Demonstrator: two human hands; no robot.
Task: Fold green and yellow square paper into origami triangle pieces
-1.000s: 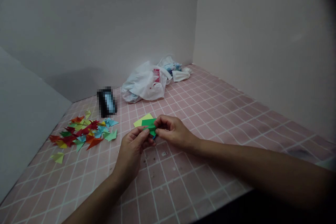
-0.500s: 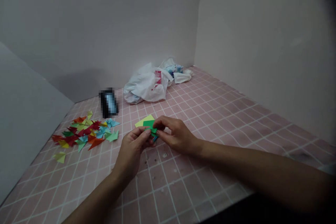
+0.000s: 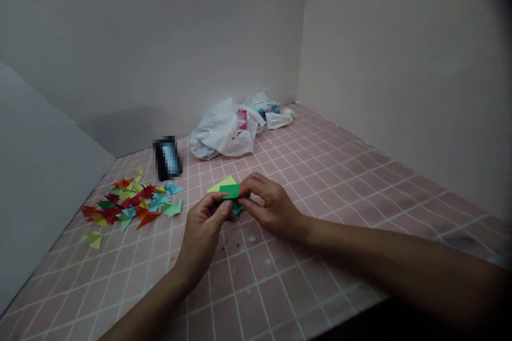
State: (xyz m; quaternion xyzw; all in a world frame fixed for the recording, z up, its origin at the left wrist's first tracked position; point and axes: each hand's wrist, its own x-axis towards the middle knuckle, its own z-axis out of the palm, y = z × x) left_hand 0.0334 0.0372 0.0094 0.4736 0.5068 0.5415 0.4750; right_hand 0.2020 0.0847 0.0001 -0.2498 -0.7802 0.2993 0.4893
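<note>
Between my two hands is a small piece of green paper [image 3: 231, 195], partly covered by fingers. My left hand [image 3: 207, 221] pinches its left side between thumb and forefinger. On the other side my right hand [image 3: 267, 203] has thumb and fingertips closed on the paper's right edge. Just beyond the fingertips lie sheets of coloured paper, with a yellow sheet [image 3: 221, 185] showing at the back. A bit of blue shows below the green paper; I cannot tell whether it belongs to the sheets underneath.
A pile of folded paper pieces [image 3: 132, 200] in several colours lies at the left. Behind it stands a blurred-out dark device [image 3: 168, 159]. White plastic bags [image 3: 224, 130] rest by the back wall. A pink checked cloth [image 3: 320, 181] covers the table; walls rise on the sides.
The green paper between my fingers has turned and now shows a broader flat face. My right hand has shifted very slightly; the view has moved a little too.
</note>
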